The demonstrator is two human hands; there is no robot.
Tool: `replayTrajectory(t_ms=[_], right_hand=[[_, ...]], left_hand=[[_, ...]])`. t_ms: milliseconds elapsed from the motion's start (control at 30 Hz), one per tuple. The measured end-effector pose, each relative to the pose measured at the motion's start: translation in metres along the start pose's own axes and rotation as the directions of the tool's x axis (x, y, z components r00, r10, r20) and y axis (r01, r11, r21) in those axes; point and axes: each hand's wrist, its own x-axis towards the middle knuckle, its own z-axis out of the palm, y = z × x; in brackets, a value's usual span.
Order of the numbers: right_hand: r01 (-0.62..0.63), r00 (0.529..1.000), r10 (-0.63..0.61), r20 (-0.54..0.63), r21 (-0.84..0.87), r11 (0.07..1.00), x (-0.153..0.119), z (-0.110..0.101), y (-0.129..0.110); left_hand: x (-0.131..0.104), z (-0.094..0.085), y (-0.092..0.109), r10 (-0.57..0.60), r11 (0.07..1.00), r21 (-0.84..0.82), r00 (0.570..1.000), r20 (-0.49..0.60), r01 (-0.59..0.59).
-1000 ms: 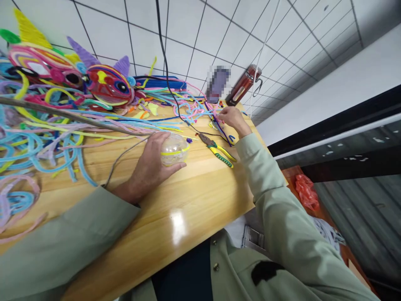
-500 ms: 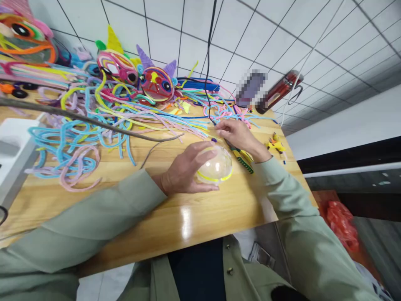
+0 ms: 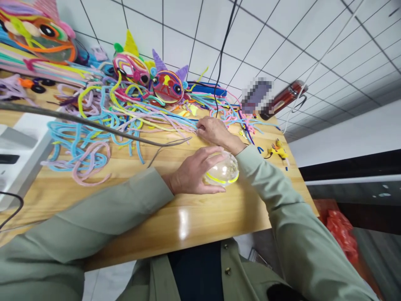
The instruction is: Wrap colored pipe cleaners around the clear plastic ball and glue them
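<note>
My left hand (image 3: 200,169) is wrapped round the side of a clear plastic ball (image 3: 222,170), which has a yellow band along its lower part. Just beyond the ball, my right hand (image 3: 214,131) rests low over the table with its fingers curled. Its fingertips touch the near ends of a bundle of long pastel pipe cleaners (image 3: 169,119). What lies between those fingers is hidden. The right forearm passes close behind the ball.
Finished creature heads, one red with purple horns (image 3: 167,88), stand along the tiled wall. Loose blue pipe cleaners (image 3: 73,140) lie at left, near a white device (image 3: 25,154). A dark cable (image 3: 103,128) crosses the left side. A red flask (image 3: 283,100) and small yellow figure (image 3: 277,149) are at right.
My right hand has moved left to the ends of the pipe cleaners. Its forearm now covers where green-and-yellow handles showed. My left hand keeps hold of the ball; the view has shifted slightly.
</note>
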Motion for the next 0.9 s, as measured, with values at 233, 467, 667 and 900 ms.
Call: replayTrajectory(t_ms=[233,467,667,900], right_hand=[[0.010,0.996,-0.009,-0.088,0.011,1.000,0.009,-0.008,0.002],[0.125,0.962,-0.090,-0.257,0.125,0.984,-0.019,-0.044,0.037],[0.068,0.959,0.017,-0.284,0.286,0.956,-0.078,-0.063,0.066],[-0.138,0.971,0.198,-0.136,0.359,0.923,-0.158,-0.045,0.101]], left_hand=[[-0.002,0.002,-0.005,-0.109,0.994,0.004,0.994,0.004,0.109],[-0.001,0.001,-0.009,-0.357,0.933,0.051,0.933,0.043,0.355],[0.000,0.000,-0.013,-0.442,0.897,0.067,0.892,0.096,0.437],[-0.002,-0.002,-0.017,-0.448,0.893,0.077,0.892,0.062,0.444]])
